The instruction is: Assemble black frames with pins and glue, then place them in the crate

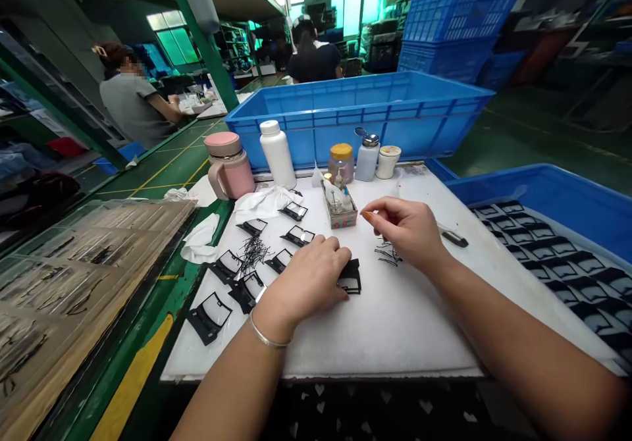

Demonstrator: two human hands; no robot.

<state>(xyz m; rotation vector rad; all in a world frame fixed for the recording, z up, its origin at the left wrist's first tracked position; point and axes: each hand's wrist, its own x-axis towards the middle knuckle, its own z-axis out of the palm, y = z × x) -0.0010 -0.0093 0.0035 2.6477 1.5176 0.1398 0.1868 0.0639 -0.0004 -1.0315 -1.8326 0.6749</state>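
My left hand (316,273) rests on the white work surface (385,336), its fingers closed round the left side of a black frame-shaped part (351,276). To the right, my right hand (407,230) is raised a little, thumb and forefinger pinched together; whatever is between the fingertips is too small to make out. Thin black strips (388,253) lie beside and partly under it. On the left are several similar black parts (209,318) around a heap of thin black strips (254,253). Just beyond my hands stands a small box (342,217) holding small tools and bottles.
Behind are a pink mug (231,164), a white bottle (278,155), small jars (342,162) and a blue crate (355,115). A blue bin (567,197) with rows of black parts stands right, a divided tray (99,263) left. Two people sit further back.
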